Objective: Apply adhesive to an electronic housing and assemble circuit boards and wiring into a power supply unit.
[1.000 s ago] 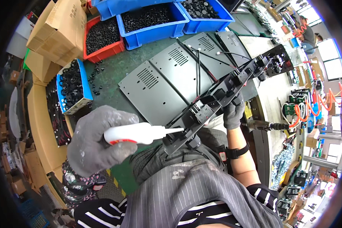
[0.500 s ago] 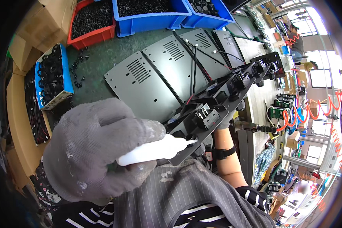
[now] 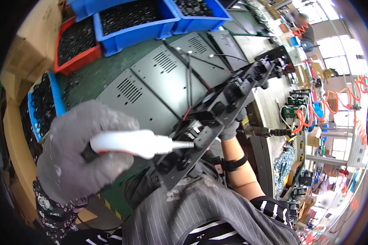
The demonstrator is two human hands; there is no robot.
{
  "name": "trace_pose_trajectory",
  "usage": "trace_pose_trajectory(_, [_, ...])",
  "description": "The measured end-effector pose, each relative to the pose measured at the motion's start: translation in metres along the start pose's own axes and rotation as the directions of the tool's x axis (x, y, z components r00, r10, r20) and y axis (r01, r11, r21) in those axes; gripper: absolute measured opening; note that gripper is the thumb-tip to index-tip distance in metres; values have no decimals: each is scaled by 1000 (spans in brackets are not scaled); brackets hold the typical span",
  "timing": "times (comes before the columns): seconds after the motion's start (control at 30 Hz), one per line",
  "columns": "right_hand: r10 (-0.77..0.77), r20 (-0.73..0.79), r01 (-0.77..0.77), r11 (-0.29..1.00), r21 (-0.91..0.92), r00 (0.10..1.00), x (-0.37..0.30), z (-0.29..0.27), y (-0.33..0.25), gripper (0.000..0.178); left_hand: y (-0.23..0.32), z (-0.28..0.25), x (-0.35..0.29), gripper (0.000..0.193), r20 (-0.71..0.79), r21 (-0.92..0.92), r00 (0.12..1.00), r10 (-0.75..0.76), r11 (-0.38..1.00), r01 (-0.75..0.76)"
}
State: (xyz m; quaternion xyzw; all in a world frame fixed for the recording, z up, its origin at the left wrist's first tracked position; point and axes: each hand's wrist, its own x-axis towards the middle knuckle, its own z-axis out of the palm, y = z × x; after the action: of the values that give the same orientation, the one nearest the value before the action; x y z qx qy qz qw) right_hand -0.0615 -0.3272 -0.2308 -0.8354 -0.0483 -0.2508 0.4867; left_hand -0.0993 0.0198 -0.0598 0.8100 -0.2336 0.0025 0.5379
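My left hand point(image 3: 86, 151), in a grey work glove, is closed around a white squeeze bottle point(image 3: 126, 143) with a thin nozzle. The nozzle tip appears in front of the near part of a long black panel point(image 3: 202, 141); whether it touches cannot be told. Black switches and sockets are fitted along this panel. My right hand point(image 3: 231, 130), also gloved, grips the panel from its right side, with most of the fingers hidden behind it. Grey metal plates point(image 3: 151, 92) with slots lie beyond the panel, with black cables point(image 3: 189, 77) over them.
Blue bins point(image 3: 137, 30) and a red bin point(image 3: 75, 47) of small black parts stand at the far left. A blue-edged box point(image 3: 45, 106) of black rings is beside my left hand. A power driver point(image 3: 261, 131) lies right of the panel. Another person point(image 3: 306, 32) is farther back.
My left hand and the bottle have moved left, and the nozzle has pulled back from the panel's near end, now pointing more level. The whole view has shifted slightly.
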Motion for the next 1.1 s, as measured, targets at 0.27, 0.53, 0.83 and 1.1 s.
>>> trace_pose_trajectory(0.27, [-124, 35, 127, 986, -110, 992, -6, 2, 15, 25, -1, 30, 76, 31, 75, 75, 995, 65, 995, -71])
trace_pose_trajectory(0.53, [-1, 51, 4, 998, -65, 999, -7, 6, 10, 23, 12, 35, 89, 26, 176, 202, 970, 165, 959, -200])
trace_pose_trajectory(0.83, [-45, 17, 46, 998, -52, 999, -7, 7, 16, 13, 4, 30, 99, 26, 208, 12, 965, 163, 986, -169])
trace_pose_trajectory(1.1, [24, 141, -18, 999, -40, 990, -7, -4, 0, 12, -7, 57, 155, 31, 212, -90, 969, -124, 985, 146])
